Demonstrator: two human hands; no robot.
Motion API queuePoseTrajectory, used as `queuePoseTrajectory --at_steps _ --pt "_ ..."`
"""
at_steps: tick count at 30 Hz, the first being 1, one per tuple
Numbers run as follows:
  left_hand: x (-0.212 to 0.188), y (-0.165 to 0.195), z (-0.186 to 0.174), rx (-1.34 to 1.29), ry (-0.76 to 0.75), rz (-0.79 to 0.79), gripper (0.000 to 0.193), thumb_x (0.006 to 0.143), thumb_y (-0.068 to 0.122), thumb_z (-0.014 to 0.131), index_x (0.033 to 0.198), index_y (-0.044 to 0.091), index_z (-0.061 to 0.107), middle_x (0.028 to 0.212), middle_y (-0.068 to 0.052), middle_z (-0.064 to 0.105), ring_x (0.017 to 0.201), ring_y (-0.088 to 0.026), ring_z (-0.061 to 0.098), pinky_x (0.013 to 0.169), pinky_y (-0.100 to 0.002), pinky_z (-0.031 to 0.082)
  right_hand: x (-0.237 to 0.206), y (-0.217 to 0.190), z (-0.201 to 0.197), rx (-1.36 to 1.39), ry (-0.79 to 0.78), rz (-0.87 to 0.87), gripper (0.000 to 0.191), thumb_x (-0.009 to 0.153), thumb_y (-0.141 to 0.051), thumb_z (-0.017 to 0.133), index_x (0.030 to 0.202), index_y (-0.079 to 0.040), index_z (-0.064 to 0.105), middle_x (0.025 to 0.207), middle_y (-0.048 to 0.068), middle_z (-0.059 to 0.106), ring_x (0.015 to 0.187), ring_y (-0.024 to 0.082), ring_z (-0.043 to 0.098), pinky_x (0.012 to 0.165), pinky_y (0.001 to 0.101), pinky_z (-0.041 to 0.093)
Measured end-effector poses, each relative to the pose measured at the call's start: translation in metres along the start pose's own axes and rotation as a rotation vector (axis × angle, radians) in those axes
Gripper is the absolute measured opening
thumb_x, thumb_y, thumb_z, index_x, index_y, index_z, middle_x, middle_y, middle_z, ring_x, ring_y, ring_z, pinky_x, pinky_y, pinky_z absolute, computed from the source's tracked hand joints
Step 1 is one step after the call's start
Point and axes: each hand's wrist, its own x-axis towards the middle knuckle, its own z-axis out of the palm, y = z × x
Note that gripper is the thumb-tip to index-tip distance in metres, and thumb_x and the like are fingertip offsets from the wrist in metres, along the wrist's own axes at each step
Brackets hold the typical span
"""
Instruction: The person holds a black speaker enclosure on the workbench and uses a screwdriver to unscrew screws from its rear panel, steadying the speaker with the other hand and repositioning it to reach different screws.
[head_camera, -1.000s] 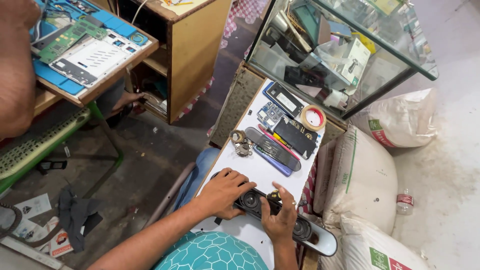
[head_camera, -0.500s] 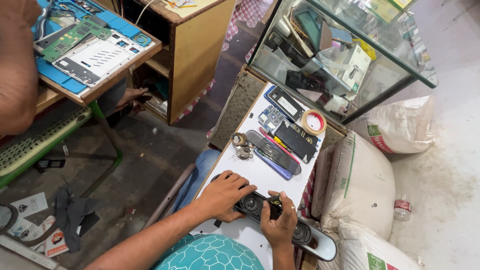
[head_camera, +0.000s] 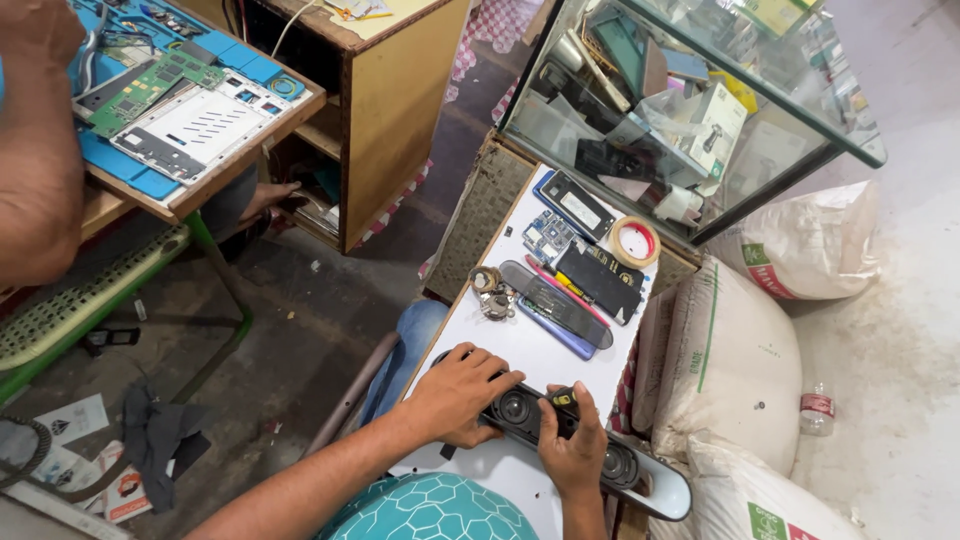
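1. The long black speaker bar (head_camera: 560, 440) lies across the near end of the white tabletop (head_camera: 530, 350), with its round driver cones facing up.
2. The left hand (head_camera: 462, 392) lies flat and spread over the left end of the speaker bar, fingers loosely curled on its top edge, pressing it down rather than gripping it.
3. The right hand (head_camera: 575, 450) is closed around a small dark tool with a yellow tip (head_camera: 563, 398), whose end meets the speaker bar between two cones.
4. Handling judgement: the speaker bar looks rigid and moderately light, with a smooth, rounded shell that may slide on the tabletop. The exposed cones are fragile. Take hold at the solid ends or along the long edges, never on the cones.
5. Further out on the tabletop lie a bunch of metal parts (head_camera: 492, 297), a dark slim device (head_camera: 555, 300), a bare circuit board (head_camera: 547, 238), a black phone panel (head_camera: 598, 280) and a roll of tape (head_camera: 634, 241).
6. Beyond stands a glass cabinet (head_camera: 690, 110) packed with boxes. Another person's arm (head_camera: 40, 150) is at the far left.
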Motion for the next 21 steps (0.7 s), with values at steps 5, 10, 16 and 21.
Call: queuePoseTrajectory --at_steps 5,10,16,21 --pt "-0.0006 -0.0018 0.0045 0.009 -0.003 -0.034 0.086 0.070 0.050 0.086 0.138 0.007 0.057 0.120 -0.012 0.061 0.120 -0.029 0.054 0.108 -0.047 0.034 -0.0012 0.0091 0.0042 0.007 -0.010 -0.015 0.077 0.089 0.001 0.075 0.149 -0.019 0.031 0.109 0.014 0.073 0.094 0.023 0.077 0.076 0.0331 0.065" --pt "-0.0014 -0.0024 0.0091 0.012 0.013 -0.040 0.087 0.068 0.050 0.086 0.139 0.008 0.057 0.122 -0.011 0.061 0.121 -0.029 0.053 0.109 -0.047 0.033 -0.0005 0.0084 0.0038 0.037 -0.016 -0.010 0.076 0.088 0.001 0.074 0.148 -0.017 0.031 0.111 0.016 0.073 0.093 0.023 0.077 0.074 0.0328 0.066" --pt "0.0006 0.0009 0.0105 0.021 0.000 -0.041 0.087 0.069 0.050 0.087 0.139 0.008 0.057 0.122 -0.011 0.061 0.121 -0.030 0.053 0.108 -0.047 0.034 0.0002 0.0035 -0.0008 0.098 -0.042 0.017 0.074 0.090 0.003 0.069 0.149 -0.017 0.029 0.113 0.019 0.072 0.094 0.025 0.077 0.076 0.0340 0.066" --pt "0.0013 0.0042 0.0096 0.015 0.009 -0.045 0.086 0.069 0.051 0.086 0.138 0.008 0.058 0.121 -0.011 0.061 0.121 -0.029 0.054 0.108 -0.047 0.034 -0.0011 0.0060 -0.0014 0.113 -0.043 0.022 0.078 0.090 0.003 0.069 0.152 -0.020 0.027 0.113 0.018 0.072 0.096 0.025 0.078 0.077 0.0341 0.067"
